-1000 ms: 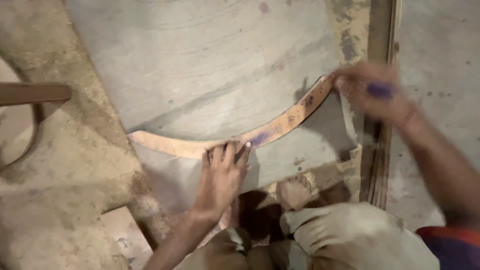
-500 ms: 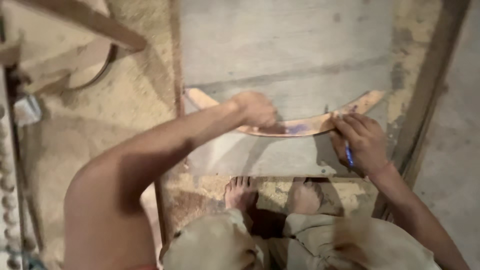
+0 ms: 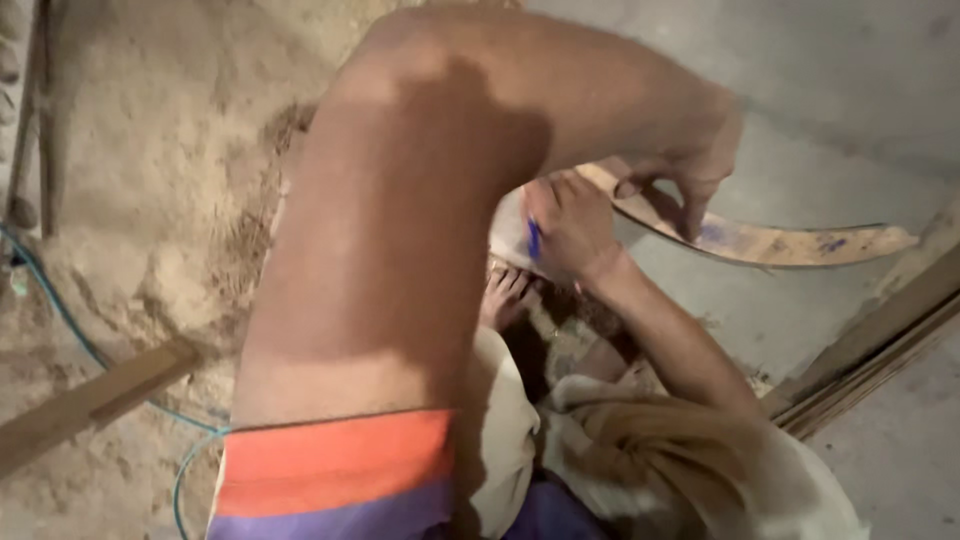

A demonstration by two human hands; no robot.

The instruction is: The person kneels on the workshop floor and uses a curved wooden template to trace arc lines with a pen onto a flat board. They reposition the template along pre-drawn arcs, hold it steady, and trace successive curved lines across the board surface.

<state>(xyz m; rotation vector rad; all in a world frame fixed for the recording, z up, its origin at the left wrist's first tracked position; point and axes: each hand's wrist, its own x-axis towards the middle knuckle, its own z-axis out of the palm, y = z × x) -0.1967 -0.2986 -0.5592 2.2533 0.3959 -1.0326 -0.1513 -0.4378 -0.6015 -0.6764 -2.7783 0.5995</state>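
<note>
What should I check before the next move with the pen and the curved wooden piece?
1. Left hand presses on the curved wooden strip: ok.
2. Blue pen gripped in the right hand: ok.
3. Strip's far end lies flat on the grey board: ok.
4. Pen tip against the strip's edge: cannot tell, the hand hides it.
5. Clear sight of the strip's near end: not ok, the left arm and the hands cover it.
</note>
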